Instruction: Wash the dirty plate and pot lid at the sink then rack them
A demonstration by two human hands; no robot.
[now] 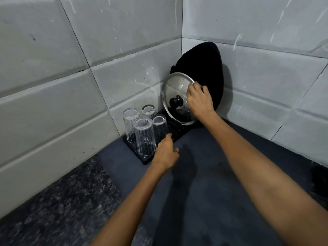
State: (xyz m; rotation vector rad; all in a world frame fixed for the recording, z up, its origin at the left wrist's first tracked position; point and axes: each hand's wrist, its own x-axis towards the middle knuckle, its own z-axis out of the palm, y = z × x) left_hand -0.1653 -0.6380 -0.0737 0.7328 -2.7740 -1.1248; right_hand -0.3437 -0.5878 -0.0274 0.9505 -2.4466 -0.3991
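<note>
A glass pot lid (174, 89) with a steel rim and a black knob stands on edge on the black rack (174, 133) in the tiled corner. My right hand (199, 99) grips the lid's right rim. Behind the lid a black plate (205, 66) leans upright against the wall. My left hand (166, 151) rests on the rack's front edge, fingers loosely curled, holding nothing.
Several clear glasses (142, 128) stand upside down on the rack's left part, close to my left hand. A dark blue mat (204, 183) covers the counter under my arms; speckled granite (62, 201) shows at the left. Tiled walls enclose the corner.
</note>
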